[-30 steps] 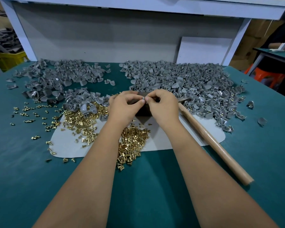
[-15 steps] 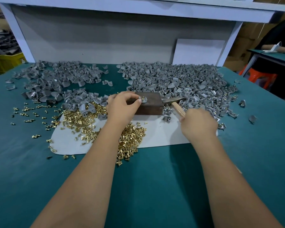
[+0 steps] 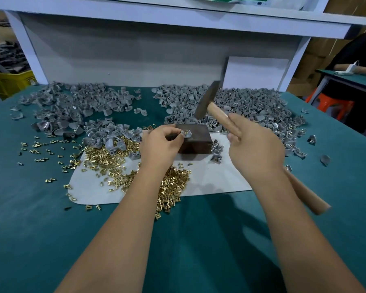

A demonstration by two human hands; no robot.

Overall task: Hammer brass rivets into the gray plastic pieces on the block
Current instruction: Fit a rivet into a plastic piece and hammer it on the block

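Gripping the hammer (image 3: 209,100) now raised, right hand (image 3: 255,149); left hand (image 3: 161,144) still pinches the gray piece (image 3: 187,133).

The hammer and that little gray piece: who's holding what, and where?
The right hand grips the hammer mid-handle; the left hand pinches the gray piece at its edge.

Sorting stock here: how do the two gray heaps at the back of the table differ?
The left heap is looser and patchy, with green table showing through; the right heap is denser. The left heap trails forward to the brass rivets; the right heap curls round behind the block. Both hold similar gray pieces.
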